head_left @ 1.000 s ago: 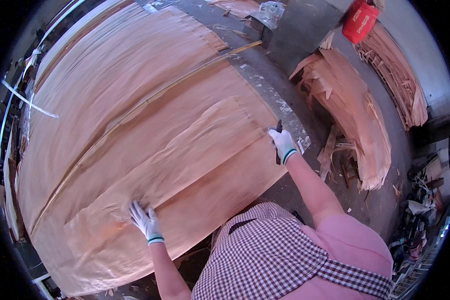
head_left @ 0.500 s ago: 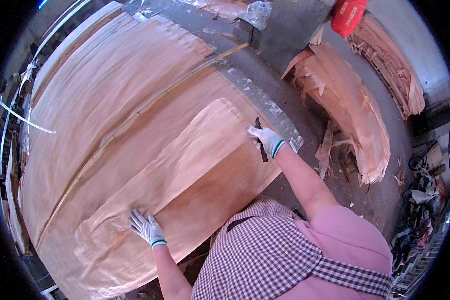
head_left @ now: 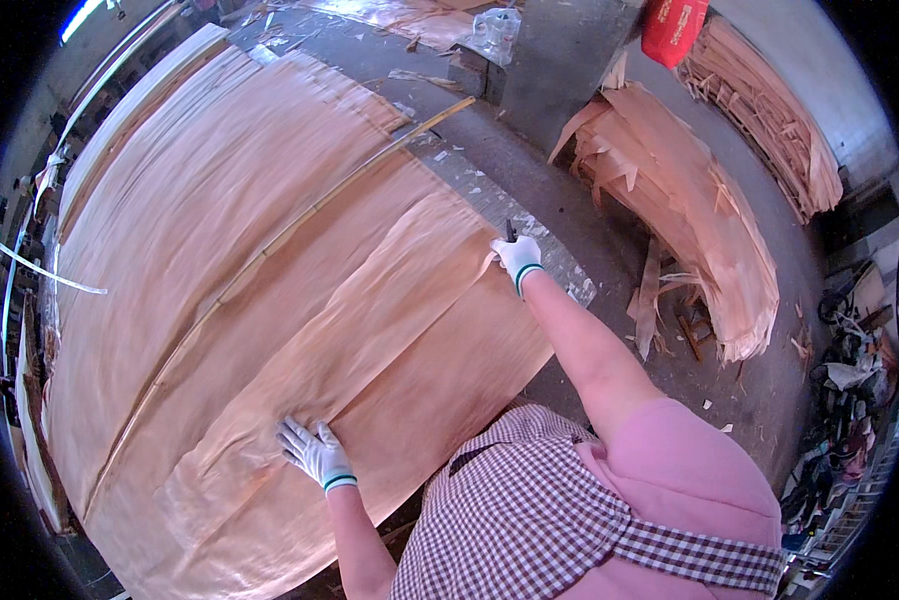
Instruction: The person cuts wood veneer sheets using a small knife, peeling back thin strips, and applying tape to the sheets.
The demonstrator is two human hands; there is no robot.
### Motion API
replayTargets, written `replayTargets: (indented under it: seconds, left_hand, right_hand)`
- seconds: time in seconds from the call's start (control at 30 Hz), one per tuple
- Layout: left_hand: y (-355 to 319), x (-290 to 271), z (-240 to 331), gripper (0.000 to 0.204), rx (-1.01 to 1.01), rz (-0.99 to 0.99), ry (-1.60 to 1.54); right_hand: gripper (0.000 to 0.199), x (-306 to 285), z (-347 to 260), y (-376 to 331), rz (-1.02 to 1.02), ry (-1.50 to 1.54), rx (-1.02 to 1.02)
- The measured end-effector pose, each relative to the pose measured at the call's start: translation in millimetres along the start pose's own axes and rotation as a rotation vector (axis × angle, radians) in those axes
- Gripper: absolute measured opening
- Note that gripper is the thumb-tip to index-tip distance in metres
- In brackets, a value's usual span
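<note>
Before me lies a long, narrow wood veneer sheet, reddish tan and wrinkled near its left end, on top of larger veneer sheets. My left hand, in a white glove with a green cuff band, rests flat on the narrow sheet near its edge, fingers spread. At the sheet's far right end, my gloved right hand is closed around a dark, narrow knife-like tool, most of it hidden by the hand. Its fingertips also pinch the sheet's near corner, and a strip of the edge there is slightly raised.
A long bamboo strip lies across the sheets beyond my hands. The worktable's scuffed right edge shows past my right hand. Bundles of veneer stand at right, with a red bag at the top.
My right hand has turned and shifted slightly left, its fingers now at the narrow sheet's corner, where the edge is lifted. My left hand has slid a little to the right.
</note>
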State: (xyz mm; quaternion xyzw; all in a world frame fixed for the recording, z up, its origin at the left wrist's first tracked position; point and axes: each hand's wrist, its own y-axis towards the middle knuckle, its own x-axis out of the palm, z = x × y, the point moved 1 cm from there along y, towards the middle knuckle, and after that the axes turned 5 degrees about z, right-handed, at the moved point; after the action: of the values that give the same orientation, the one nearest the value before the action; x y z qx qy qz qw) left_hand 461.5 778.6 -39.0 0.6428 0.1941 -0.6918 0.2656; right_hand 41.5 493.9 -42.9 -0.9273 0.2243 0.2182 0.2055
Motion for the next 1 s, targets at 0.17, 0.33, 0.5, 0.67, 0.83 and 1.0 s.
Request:
replayTargets:
  seconds: [0.17, 0.33, 0.5, 0.67, 0.83, 1.0]
  left_hand:
    - [-3.3, 2.1, 9.9, 0.068, 0.018, 0.042, -0.007]
    - [-1.3, -11.7, 9.1, 0.065, -0.007, -0.004, -0.022]
    - [3.5, -28.8, -46.8, 0.043, -0.072, 0.247, -0.412]
    - [-0.3, -38.4, -152.2, 0.037, -1.004, 0.639, -1.314]
    - [9.1, -39.5, -239.1, 0.034, -1.437, 0.547, -1.974]
    - [8.7, -26.3, -280.9, 0.034, -1.282, 0.333, -1.876]
  right_hand:
    - [0.025, -5.0, -1.1, 10.4, -0.048, 0.021, 0.078]
    - [0.041, -11.1, -13.9, 3.2, 0.064, -0.201, -0.218]
    - [0.023, 1.3, -46.4, -86.9, -0.061, -0.369, -0.727]
    - [0.015, 107.9, -102.9, -229.0, -1.07, -0.119, -0.343]
    - [0.019, 239.8, -116.6, -287.5, -1.194, -0.184, -0.396]
    - [0.021, 275.4, -107.3, -311.3, -1.083, -0.388, -0.399]
